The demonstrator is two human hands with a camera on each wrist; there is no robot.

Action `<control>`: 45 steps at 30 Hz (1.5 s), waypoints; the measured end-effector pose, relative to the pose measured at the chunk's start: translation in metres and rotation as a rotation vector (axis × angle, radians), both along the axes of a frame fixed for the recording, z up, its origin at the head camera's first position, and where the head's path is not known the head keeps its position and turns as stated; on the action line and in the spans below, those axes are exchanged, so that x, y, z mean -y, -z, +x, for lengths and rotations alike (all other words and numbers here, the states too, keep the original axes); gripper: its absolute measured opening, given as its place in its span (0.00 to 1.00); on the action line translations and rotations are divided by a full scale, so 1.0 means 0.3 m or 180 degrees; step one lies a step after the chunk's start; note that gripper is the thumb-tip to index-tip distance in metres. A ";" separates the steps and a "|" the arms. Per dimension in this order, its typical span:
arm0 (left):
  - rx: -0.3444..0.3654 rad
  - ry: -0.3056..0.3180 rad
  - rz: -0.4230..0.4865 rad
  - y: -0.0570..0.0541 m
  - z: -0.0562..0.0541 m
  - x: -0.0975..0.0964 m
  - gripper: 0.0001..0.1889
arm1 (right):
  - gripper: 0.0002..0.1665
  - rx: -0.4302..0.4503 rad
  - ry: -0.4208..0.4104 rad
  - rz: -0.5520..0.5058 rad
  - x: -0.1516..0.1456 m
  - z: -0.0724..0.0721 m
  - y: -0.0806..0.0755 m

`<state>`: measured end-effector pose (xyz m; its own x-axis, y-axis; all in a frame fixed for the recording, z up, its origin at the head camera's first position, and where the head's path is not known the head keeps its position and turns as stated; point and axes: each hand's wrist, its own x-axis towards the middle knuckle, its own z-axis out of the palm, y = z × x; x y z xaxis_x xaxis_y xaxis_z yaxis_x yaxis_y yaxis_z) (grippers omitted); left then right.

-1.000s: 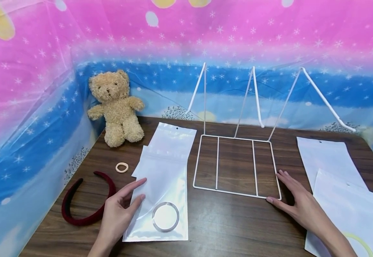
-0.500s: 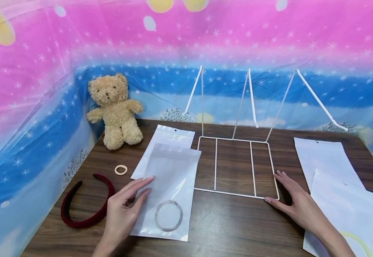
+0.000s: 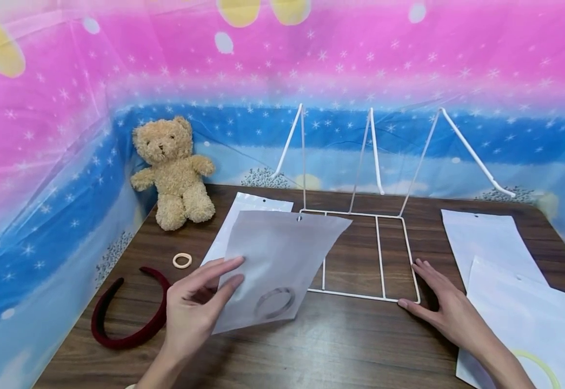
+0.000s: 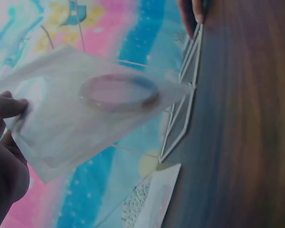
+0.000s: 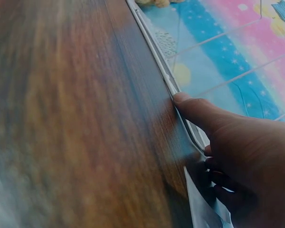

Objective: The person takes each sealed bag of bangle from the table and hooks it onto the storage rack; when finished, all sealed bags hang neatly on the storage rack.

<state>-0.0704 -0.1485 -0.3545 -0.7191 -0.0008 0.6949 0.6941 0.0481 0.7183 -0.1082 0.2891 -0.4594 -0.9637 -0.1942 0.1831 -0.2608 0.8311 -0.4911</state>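
Note:
My left hand (image 3: 197, 308) pinches the left edge of a frosted white plastic pouch (image 3: 274, 254), lifted off the table and tilted. A grey see-through bangle (image 3: 276, 302) shows low inside it, and a hang hole is near its top edge. In the left wrist view the pouch (image 4: 52, 128) and bangle (image 4: 118, 92) are blurred. My right hand (image 3: 450, 308) rests at the front right corner of a white wire rack (image 3: 379, 259), thumb on the front rail and fingers along the right rail. The rack has three raised arms at its back.
Another white pouch (image 3: 255, 202) lies behind the lifted one. Two pouches overlap on the right, the front one (image 3: 520, 313) with a yellow-green ring (image 3: 537, 364). A teddy bear (image 3: 172, 173), a small wooden ring (image 3: 182, 261) and a dark red headband (image 3: 131, 343) are on the left.
My left hand has raised the pouch with the bangle from the table, tilting it and moving it right over the rack's left part. My right hand stays at the rack's corner.

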 end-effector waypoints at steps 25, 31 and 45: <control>0.1253 0.0753 0.1456 0.001 -0.112 0.007 0.21 | 0.54 -0.0024 0.0015 -0.0004 -0.005 -0.001 0.016; 0.1307 0.0862 0.1500 0.004 -0.136 -0.006 0.22 | 0.55 0.0016 0.0029 0.0017 -0.005 -0.002 0.011; 0.1406 0.0850 0.1608 0.002 -0.202 -0.028 0.21 | 0.55 0.0059 0.0022 0.0020 -0.002 -0.005 0.012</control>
<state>-0.1310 -0.1401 -0.3551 -0.9533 -0.0302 0.3005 0.2755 -0.4946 0.8243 -0.1097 0.2896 -0.4630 -0.9683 -0.1886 0.1640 -0.2459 0.8360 -0.4906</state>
